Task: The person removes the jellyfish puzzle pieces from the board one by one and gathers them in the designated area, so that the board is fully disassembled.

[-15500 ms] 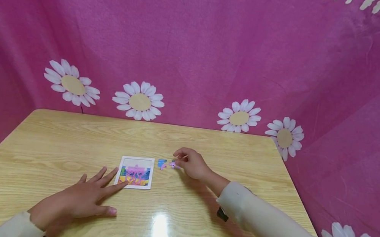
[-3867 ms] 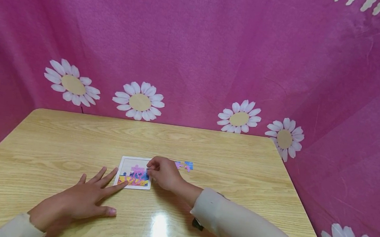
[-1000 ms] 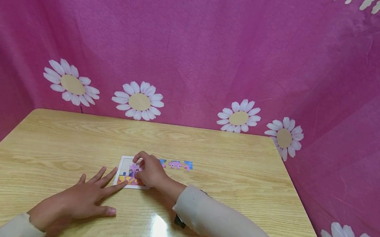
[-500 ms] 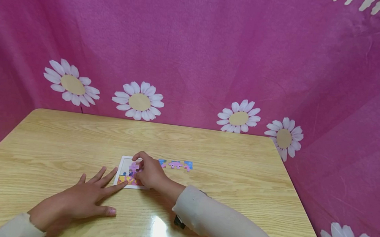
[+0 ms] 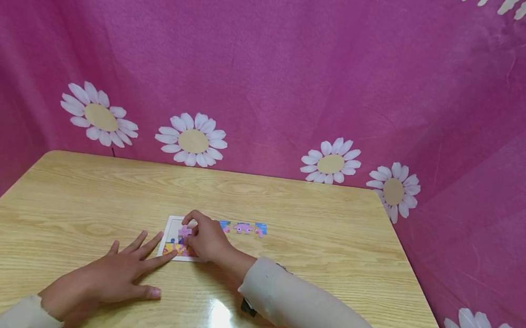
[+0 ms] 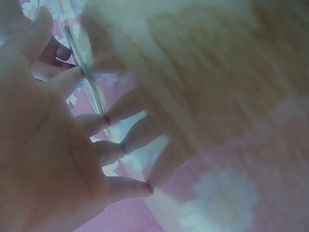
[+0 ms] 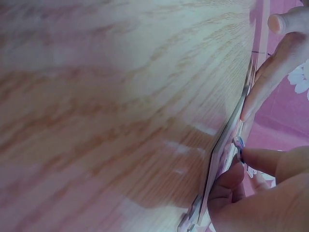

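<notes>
Your left hand point(image 5: 114, 275) lies spread on the wood-grain surface point(image 5: 287, 203), index fingertip on the white-framed puzzle tray point(image 5: 173, 229). Above the partly filled tray, your right hand point(image 5: 210, 242) pinches a purple puzzle piece point(image 5: 183, 232). Three loose pieces point(image 5: 243, 227) lie in a row just to its right.
</notes>
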Demonstrator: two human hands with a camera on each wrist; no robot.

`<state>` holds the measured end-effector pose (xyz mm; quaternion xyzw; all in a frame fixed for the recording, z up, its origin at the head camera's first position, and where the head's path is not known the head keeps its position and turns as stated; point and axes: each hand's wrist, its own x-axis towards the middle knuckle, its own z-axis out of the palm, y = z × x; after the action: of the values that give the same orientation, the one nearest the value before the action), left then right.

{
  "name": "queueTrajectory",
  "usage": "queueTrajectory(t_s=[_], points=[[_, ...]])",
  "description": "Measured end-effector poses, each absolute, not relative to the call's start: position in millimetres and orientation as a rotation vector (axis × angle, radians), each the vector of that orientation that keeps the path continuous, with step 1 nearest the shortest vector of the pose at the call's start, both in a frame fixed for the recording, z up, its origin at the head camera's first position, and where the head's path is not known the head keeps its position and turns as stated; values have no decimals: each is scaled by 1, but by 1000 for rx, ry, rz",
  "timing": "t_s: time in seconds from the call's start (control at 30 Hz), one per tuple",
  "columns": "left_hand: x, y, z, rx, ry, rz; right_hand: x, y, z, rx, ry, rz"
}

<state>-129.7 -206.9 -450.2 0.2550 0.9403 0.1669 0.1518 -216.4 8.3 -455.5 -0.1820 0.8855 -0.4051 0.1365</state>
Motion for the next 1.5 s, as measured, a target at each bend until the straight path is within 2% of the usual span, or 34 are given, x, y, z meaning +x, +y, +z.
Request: queueTrajectory(t_s=[1.5], points=[[-129, -206, -450, 718, 2696, 482, -217, 29, -451, -435, 2544, -1255]])
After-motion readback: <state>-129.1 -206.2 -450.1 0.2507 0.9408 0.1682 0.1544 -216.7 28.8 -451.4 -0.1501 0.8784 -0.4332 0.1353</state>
